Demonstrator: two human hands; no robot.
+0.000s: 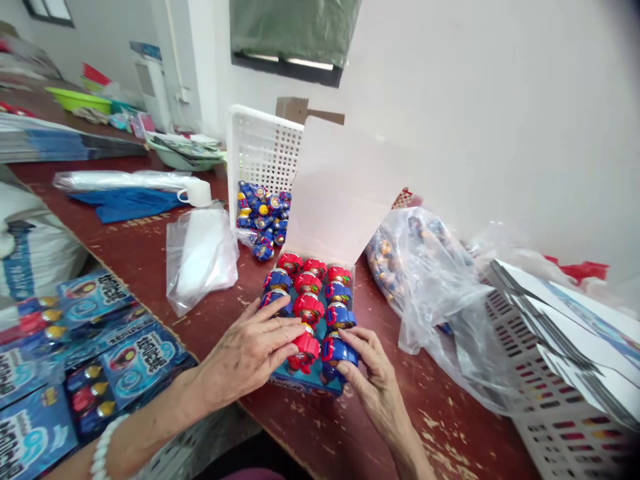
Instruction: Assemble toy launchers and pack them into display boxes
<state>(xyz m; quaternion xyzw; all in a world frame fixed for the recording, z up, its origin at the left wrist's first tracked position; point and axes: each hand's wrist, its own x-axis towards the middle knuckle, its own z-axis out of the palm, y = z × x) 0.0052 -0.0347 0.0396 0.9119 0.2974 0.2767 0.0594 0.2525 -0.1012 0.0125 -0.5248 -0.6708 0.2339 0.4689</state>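
An open cardboard display box (320, 385) on the table holds red and blue toys in three columns, its white lid (345, 193) raised at the back. My right hand (373, 373) has thumb and fingers around a blue toy (340, 350) in the front right corner. Stretched over the left column, the fingers of my left hand (255, 347) cover part of the toys there. Its thumb and forefinger tips touch a red toy (304, 350) at the front of the middle column. More red toys (308, 307) sit behind that one.
Behind the box, a white basket (270, 150) lies tipped with blue toys spilling out. Clear plastic bags (425, 267) of toys and a crate (565, 420) bearing flat cardboard stand right. At left are a plastic bag (203, 257), a white cup (196, 193) and packed boxes (135, 363) below the table edge.
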